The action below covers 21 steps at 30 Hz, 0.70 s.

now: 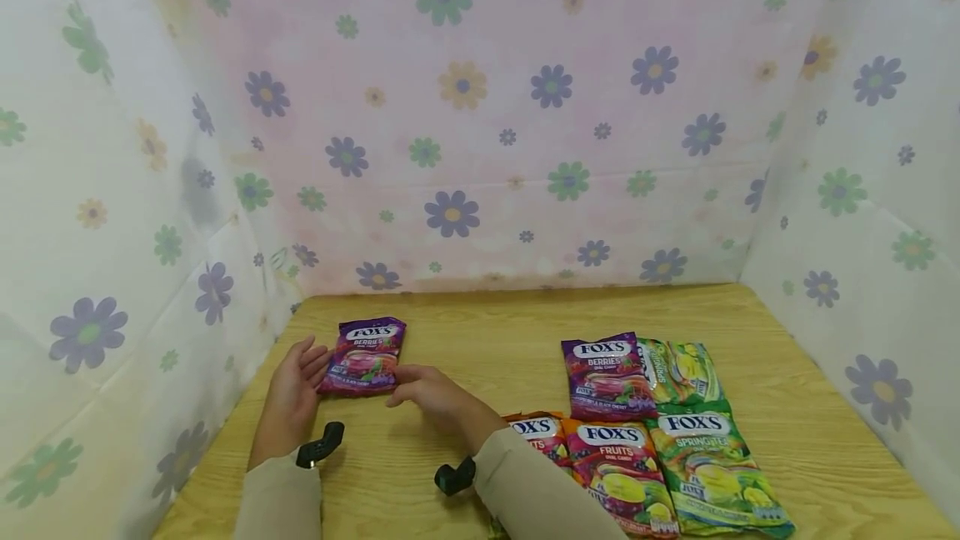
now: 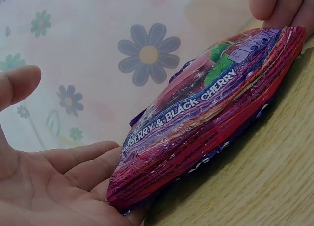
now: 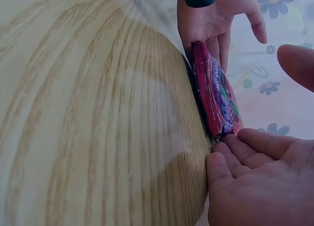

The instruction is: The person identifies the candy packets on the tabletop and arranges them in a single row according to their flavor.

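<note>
Head view: your left hand (image 1: pixel 294 383) is spread at the left side of the purple candy bag (image 1: pixel 365 359) on the worktop (image 1: pixel 382 473). Your right hand (image 1: pixel 437 398) touches its right side; more candy bags (image 1: pixel 621 473) lie right of it.

Left wrist view: your fingers touch the bag, thumb apart.

Right wrist view: your fingers extend, tips against the bag.

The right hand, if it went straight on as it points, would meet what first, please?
The right hand would most likely meet the purple Berries bag on the left first, near its lower right corner; the hand sits right by it, though contact is hard to judge.
</note>
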Each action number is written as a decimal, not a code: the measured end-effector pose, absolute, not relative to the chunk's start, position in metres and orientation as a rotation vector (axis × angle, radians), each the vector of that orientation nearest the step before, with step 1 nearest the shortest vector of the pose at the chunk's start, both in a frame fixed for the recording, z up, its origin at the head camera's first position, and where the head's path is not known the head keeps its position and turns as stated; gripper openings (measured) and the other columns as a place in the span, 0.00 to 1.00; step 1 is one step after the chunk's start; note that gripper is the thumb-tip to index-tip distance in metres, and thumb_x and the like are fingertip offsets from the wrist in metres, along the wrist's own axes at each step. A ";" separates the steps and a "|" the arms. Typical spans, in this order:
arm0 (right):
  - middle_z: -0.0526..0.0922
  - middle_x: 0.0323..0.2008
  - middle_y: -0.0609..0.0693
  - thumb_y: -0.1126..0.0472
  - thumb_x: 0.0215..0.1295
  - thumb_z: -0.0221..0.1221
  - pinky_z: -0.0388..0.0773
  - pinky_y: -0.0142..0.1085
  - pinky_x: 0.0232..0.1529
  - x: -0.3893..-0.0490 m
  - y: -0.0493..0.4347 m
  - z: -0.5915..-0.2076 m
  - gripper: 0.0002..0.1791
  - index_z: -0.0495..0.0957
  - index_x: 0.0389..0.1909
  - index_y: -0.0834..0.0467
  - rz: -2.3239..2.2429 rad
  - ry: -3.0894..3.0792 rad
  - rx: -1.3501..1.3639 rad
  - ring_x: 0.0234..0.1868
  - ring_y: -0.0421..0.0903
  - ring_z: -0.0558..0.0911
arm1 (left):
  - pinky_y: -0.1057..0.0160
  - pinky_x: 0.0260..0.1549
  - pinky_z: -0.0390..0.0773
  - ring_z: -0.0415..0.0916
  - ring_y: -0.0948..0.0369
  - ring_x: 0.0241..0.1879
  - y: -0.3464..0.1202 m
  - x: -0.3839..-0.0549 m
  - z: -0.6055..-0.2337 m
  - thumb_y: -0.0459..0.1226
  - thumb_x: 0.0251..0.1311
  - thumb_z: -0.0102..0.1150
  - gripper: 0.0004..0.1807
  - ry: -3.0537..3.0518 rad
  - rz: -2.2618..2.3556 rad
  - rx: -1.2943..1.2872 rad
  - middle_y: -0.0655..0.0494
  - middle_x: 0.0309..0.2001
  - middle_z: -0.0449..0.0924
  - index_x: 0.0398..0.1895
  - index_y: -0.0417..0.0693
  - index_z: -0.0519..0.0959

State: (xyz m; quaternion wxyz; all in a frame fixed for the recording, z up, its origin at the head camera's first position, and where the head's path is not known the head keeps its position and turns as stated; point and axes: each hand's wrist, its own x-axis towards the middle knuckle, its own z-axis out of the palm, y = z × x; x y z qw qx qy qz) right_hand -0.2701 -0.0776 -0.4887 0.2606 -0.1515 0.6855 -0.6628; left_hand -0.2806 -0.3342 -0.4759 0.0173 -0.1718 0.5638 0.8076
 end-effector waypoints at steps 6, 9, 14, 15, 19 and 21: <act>0.64 0.78 0.54 0.61 0.65 0.65 0.51 0.58 0.80 -0.270 -0.078 -0.487 0.41 0.63 0.78 0.61 -1.787 1.831 -0.430 0.80 0.57 0.59 | 0.56 0.82 0.46 0.45 0.52 0.82 -0.335 -0.280 -0.475 0.61 0.77 0.43 0.48 1.769 2.482 -0.518 0.45 0.84 0.41 0.84 0.42 0.41; 0.65 0.78 0.53 0.61 0.66 0.64 0.51 0.58 0.80 -0.271 -0.078 -0.485 0.40 0.63 0.78 0.61 -1.781 1.849 -0.446 0.80 0.56 0.61 | 0.56 0.82 0.46 0.45 0.51 0.82 -0.335 -0.280 -0.475 0.62 0.76 0.44 0.49 1.772 2.477 -0.515 0.45 0.84 0.41 0.84 0.42 0.41; 0.68 0.76 0.51 0.59 0.67 0.64 0.54 0.59 0.79 -0.270 -0.079 -0.486 0.37 0.67 0.76 0.58 -1.766 1.894 -0.437 0.79 0.57 0.62 | 0.54 0.82 0.47 0.46 0.51 0.83 -0.337 -0.278 -0.476 0.64 0.74 0.45 0.52 1.799 2.448 -0.537 0.44 0.84 0.42 0.84 0.42 0.40; 0.69 0.76 0.51 0.59 0.67 0.63 0.54 0.59 0.79 -0.269 -0.079 -0.486 0.36 0.67 0.76 0.57 -1.767 1.893 -0.428 0.79 0.57 0.62 | 0.54 0.82 0.48 0.46 0.50 0.82 -0.338 -0.277 -0.476 0.65 0.74 0.45 0.52 1.806 2.441 -0.547 0.44 0.84 0.42 0.84 0.42 0.40; 0.70 0.74 0.52 0.60 0.70 0.61 0.56 0.60 0.78 -0.269 -0.079 -0.488 0.32 0.69 0.75 0.58 -1.786 1.884 -0.406 0.78 0.58 0.63 | 0.54 0.81 0.48 0.47 0.50 0.82 -0.339 -0.277 -0.476 0.63 0.76 0.43 0.49 1.829 2.431 -0.551 0.45 0.84 0.42 0.85 0.44 0.41; 0.71 0.74 0.52 0.60 0.70 0.61 0.57 0.59 0.78 -0.269 -0.080 -0.489 0.32 0.70 0.74 0.58 -1.802 1.885 -0.394 0.78 0.58 0.64 | 0.54 0.81 0.48 0.47 0.50 0.82 -0.339 -0.277 -0.475 0.63 0.76 0.43 0.48 1.824 2.436 -0.536 0.44 0.84 0.42 0.85 0.44 0.40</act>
